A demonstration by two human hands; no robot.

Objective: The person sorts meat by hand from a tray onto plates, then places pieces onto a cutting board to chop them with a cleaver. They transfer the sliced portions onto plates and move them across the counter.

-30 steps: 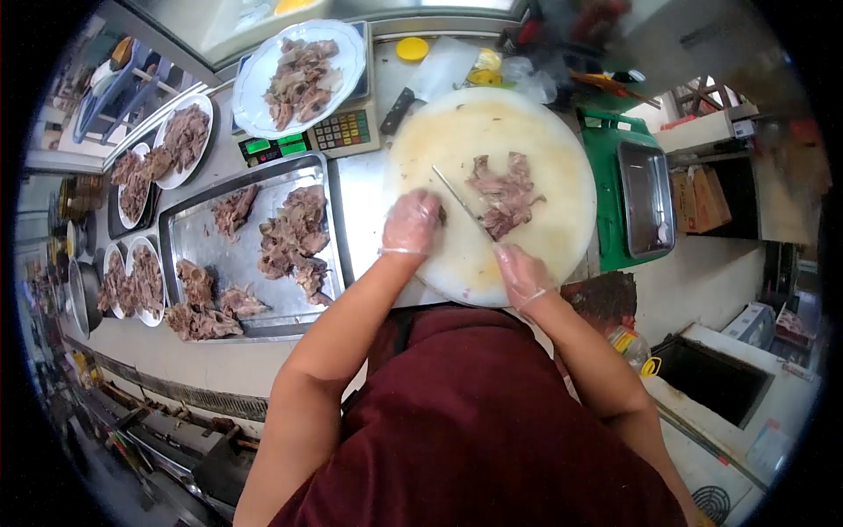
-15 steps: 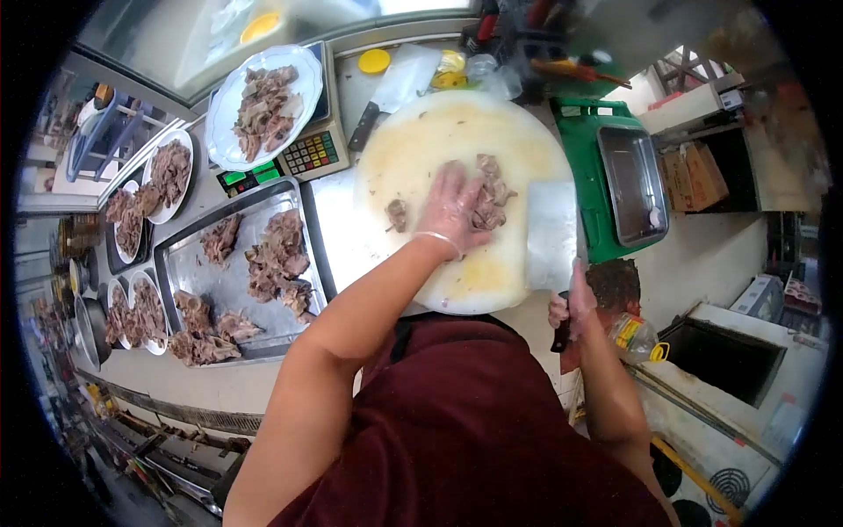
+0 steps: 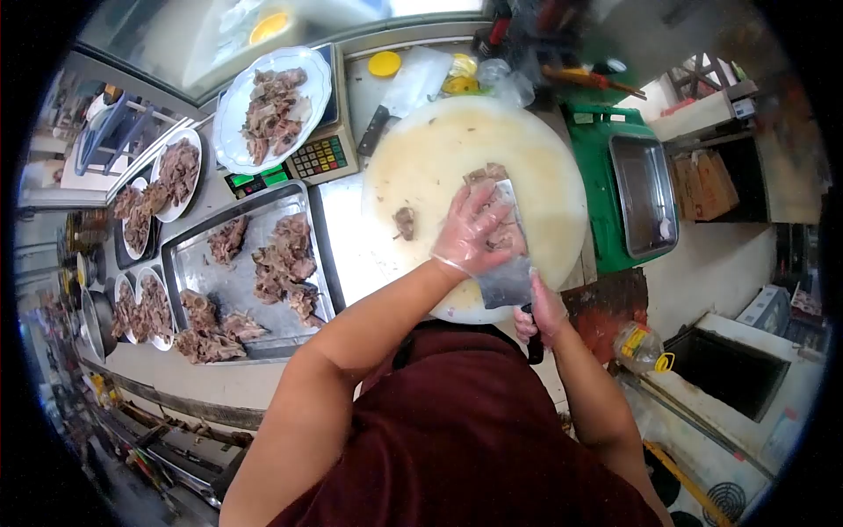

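Observation:
My right hand (image 3: 546,312), in a clear plastic glove, is closed around the dark handle of a cleaver (image 3: 504,286). Its broad blade lies low over a round white chopping board (image 3: 549,180), partly covered by my left hand. Also gloved, my left hand (image 3: 476,230) rests with fingers stretched out over the blade and some cooked meat (image 3: 485,173). How much meat lies under the palm and blade is hidden. A small scrap of meat (image 3: 404,222) sits apart on the board, left of my left hand.
Left of the board, a metal tray (image 3: 200,263) holds several meat chunks. A plate of meat (image 3: 318,88) stands on a scale (image 3: 320,158); more filled plates stand farther left. Another knife (image 3: 376,130) lies by the board's upper left edge. A green bin (image 3: 590,167) stands at right.
The cleaver has moved left from the board's right edge to the meat, in my right hand. My left hand has shifted slightly right and now overlaps the blade.

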